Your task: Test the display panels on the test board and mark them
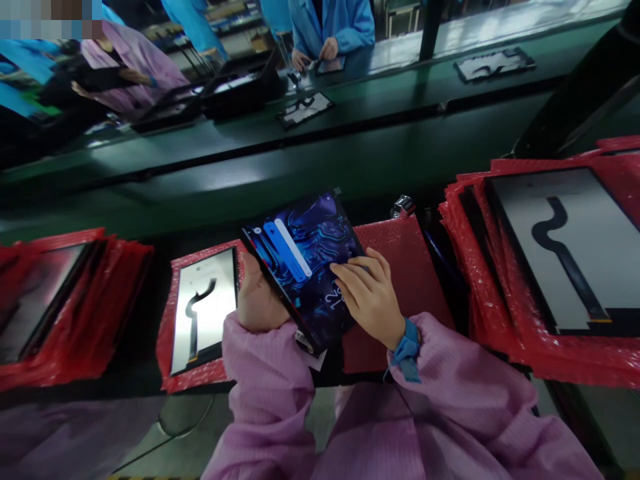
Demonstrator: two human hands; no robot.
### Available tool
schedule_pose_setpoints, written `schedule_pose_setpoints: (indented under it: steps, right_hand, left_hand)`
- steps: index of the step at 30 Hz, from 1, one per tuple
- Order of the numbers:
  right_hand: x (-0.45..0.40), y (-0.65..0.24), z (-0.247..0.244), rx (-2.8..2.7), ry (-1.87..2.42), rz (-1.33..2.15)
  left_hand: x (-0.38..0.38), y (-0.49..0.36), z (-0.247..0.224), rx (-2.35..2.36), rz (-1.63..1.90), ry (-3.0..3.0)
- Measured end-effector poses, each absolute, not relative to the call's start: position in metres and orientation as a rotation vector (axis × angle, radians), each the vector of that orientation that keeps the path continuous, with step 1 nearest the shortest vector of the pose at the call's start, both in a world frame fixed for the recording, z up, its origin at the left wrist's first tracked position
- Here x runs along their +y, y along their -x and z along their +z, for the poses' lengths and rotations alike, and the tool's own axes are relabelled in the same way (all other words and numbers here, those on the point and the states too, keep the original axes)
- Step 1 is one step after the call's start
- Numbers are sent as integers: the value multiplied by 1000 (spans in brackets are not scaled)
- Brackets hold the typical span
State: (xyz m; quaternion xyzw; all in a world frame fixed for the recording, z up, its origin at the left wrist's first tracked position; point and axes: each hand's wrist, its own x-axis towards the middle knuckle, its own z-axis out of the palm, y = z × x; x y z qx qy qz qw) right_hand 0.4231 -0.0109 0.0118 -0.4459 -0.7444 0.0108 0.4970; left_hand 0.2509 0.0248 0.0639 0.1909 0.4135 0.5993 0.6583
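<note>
A tablet-like screen [305,260], lit with a blue and purple picture, is held tilted above the table's near edge. My left hand [263,297] grips its lower left side, the thumb at the edge and the other fingers hidden beneath. Over the screen's right part is my right hand [367,290], its fingers spread, with the index fingertip at the glass; it holds nothing. Under and right of the screen lies a red bubble-wrap sheet [400,267]. Left of my left hand, a panel with a black ribbon cable [205,307] rests on red wrap.
Stacks of panels in red bubble wrap stand at the left [107,307] and right [480,267]. A green conveyor [215,173] runs beyond, carrying panels [306,109]. Across it, a person in blue [333,30] handles parts. A black post [575,93] slants at the right.
</note>
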Motion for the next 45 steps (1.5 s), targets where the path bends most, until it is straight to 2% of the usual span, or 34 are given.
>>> schedule_pose_setpoints:
  steps: [6,18,22,28,36,45]
  right_hand:
    - [-19,-430,19,-1624,1193,101]
    - [-18,-437,20,-1827,1308,271]
    - [-12,-449,28,-1633,1275,491]
    - [2,-452,19,-1350,1053,1306]
    - [3,-447,8,-1116,890,1322]
    - [10,-440,-2,-774,716,1535]
  left_hand:
    - [27,-245,58,917,1422,-499]
    - [23,-253,82,918,1408,-437]
    - [18,-254,98,897,1372,-469]
    - [8,-267,132,956,1295,-438]
    - [6,-270,144,903,1256,-609]
    - [5,-277,141,989,1168,-662]
